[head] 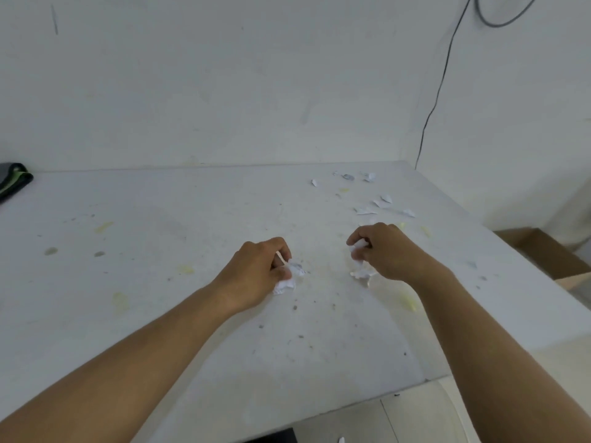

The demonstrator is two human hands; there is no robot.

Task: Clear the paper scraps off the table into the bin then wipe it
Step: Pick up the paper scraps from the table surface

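White walls back a stained white table (160,251), viewed from the head camera. At nine o'clock on its far left edge, a dark folded cloth (14,182) is seen. Near the middle, the left hand (256,273) is curled around a crumpled wad of paper (289,278), fingers clamped on it. Just beside it, toward three o'clock, the right hand (383,251) is pinched on a second wad of scraps (359,260). Loose paper scraps (367,199) are left scattered at about one o'clock from the right hand, near the table's far right corner; the right hand is judged the nearer. A cardboard box (550,257), probably the bin, is seen off the table edge at three o'clock, well apart from the left hand.
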